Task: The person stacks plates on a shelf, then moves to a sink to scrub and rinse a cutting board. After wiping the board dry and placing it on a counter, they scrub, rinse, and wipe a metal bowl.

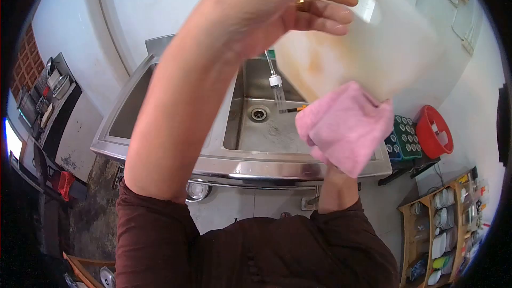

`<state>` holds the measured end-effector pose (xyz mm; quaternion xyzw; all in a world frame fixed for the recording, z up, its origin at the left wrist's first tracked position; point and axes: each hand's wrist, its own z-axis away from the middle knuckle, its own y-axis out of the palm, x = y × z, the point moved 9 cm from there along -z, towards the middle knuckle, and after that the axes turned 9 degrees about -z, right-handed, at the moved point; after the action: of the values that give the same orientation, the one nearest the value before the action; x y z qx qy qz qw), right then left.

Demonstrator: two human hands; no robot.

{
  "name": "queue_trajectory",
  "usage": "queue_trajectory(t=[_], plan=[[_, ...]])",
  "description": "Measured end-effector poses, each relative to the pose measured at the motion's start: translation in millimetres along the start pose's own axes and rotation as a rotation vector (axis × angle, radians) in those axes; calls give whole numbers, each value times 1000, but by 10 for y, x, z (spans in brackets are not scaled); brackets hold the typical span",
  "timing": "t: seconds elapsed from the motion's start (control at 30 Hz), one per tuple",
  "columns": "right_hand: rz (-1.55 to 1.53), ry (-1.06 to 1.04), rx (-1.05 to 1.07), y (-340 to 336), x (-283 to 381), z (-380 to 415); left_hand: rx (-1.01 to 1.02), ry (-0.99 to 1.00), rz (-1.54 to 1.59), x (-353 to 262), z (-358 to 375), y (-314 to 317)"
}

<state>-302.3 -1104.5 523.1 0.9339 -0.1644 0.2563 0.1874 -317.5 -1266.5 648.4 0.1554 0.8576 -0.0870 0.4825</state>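
In the head view, the left hand (266, 5) is raised high and its fingers are closed around the top of a big translucent plastic container (362, 37), which is held tilted in the air above the steel sink (160, 144). A ring is on one finger. The right hand is hidden under a pink cloth (344, 125); it seems to grip the cloth and press it against the lower edge of the container, but I cannot see its fingers. An orange-brown stain shows on the container wall just above the cloth. Behind, the tap (274, 77) runs water into the far basin, near the drain (259, 113).

I judge the step in hand is wiping the outside of the container. The next move probably calls for a firm hold from the left hand while the cloth rubs over the stained part, and turning the container to reach other sides.
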Motion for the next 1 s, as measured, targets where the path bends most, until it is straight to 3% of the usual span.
queue_trajectory(t=[0.07, 0.1, 0.17, 0.23, 0.27, 0.3, 0.37, 0.4, 0.47, 0.5, 0.57, 0.6, 0.63, 0.67, 0.7, 0.77, 0.8, 0.83, 1.0], plan=[[243, 53, 48, -103, 93, -133, 177, 178, -123, -101, 32, -155], [368, 80, 68, -168, 133, -189, -168, 187, -347, -220, 125, -338], [499, 109, 86, -252, 162, -249, -589, 464, -635, -332, 230, -602], [1085, -64, 140, -181, 260, -337, -329, 451, -844, -46, -11, -736], [1273, 38, 265, -175, 60, -393, -188, 169, -782, 248, -144, -783], [1274, 37, 265, -145, 3, -392, 86, 45, -586, 514, -144, -599], [591, 1, -104, -250, 125, -417, 186, 49, -223, 691, -64, -466], [589, -3, -110, -266, -48, -481, 190, 53, -225, 706, -54, -438], [38, 578, -169, -468, -1238, -412, 239, 43, -182, 768, -4, -350], [40, 579, -169, -519, -1601, -393, 239, 41, -180, 825, 24, -328], [-65, 46, -192, -562, -1715, -490, 117, 56, -250, 892, 42, -399], [-68, 50, -191, -487, -1487, -567, 49, 10, -171, 924, 56, -437], [96, -616, -124, -260, -440, -548, 49, 7, -174, 941, 62, -408], [269, -1279, -40, 34, 180, -130, -10, 29, -161, 943, 64, -427], [306, -1215, 59, 285, 322, -92, -68, 51, -146, 941, 64, -450], [353, -788, 245, 817, 321, -61, -126, 91, -146, 881, 101, -489], [363, -689, 302, 987, 268, -61, -189, 139, -150, 802, 130, -538], [360, -625, 348, 1118, 258, -37, -191, 142, -152, 746, 136, -538], [357, -395, 601, 1294, 330, 525, -577, 347, -268, 313, 362, -987]])
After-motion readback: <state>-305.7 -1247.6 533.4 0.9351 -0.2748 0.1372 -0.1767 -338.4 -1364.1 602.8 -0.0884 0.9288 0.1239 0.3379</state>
